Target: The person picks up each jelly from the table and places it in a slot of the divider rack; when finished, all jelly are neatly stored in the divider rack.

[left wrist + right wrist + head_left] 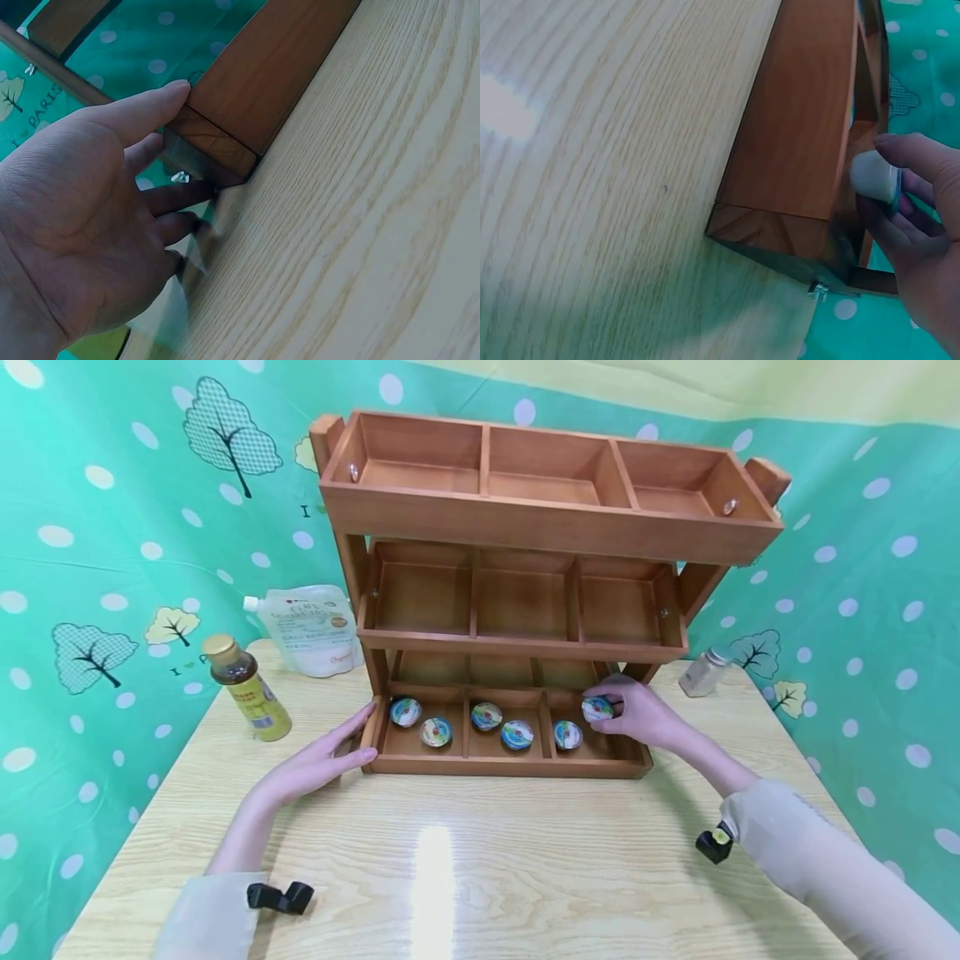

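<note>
A three-tier brown wooden rack stands on the table, each tier split into three compartments. My right hand pinches a small sealed cup with a blue-and-white lid over the bottom tier's right compartment. In the right wrist view the cup's white body sits between thumb and fingers. Another cup lies in that same compartment. Two cups, one of them this cup, are in the middle; two more, including this cup, are in the left. My left hand touches the rack's lower left end with extended fingers.
Left of the rack stand a yellow-labelled bottle with a gold cap and a white spouted pouch. A small glass jar is at the right. Green dotted cloth hangs behind the wooden table.
</note>
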{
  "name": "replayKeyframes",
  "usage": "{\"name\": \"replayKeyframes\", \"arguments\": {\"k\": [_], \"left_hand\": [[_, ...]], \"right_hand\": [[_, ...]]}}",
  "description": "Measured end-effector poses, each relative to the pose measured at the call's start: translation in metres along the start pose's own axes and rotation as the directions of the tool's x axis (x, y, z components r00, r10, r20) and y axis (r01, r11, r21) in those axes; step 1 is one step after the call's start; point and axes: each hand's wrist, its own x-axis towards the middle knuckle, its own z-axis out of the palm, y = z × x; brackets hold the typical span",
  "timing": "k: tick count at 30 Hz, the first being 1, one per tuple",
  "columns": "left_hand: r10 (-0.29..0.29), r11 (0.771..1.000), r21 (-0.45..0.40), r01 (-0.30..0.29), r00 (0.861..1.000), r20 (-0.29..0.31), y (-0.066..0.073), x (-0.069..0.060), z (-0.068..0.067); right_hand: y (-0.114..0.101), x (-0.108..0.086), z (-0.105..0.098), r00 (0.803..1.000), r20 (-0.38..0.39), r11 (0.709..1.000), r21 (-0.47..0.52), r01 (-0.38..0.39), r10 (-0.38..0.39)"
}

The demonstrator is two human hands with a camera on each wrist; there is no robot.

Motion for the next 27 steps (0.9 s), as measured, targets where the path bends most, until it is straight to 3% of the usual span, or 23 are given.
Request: {"name": "replayKeyframes", "arguments": {"k": [9,18,27], "left_hand": [[0.007,1.000,-0.004,-0.007,1.000,0.002,0.000,0.001,0.001],[0.016,1.000,0.006,-0.016,1.000,-0.002,0.000,0.000,0.002],[0.005,1.000,0.000,-0.005,1.000,-0.005,-0.001,0.000,0.002]], "right_hand": [[0.010,0.002,0.012,0.999,-0.011,0.985,-0.163,0.049,-0.051],[0.014,-0.001,0.018,0.999,-0.013,0.991,-0.132,0.037,-0.039],[0.015,-0.001,0.017,0.998,-0.008,0.984,-0.163,0.066,-0.068]]}}
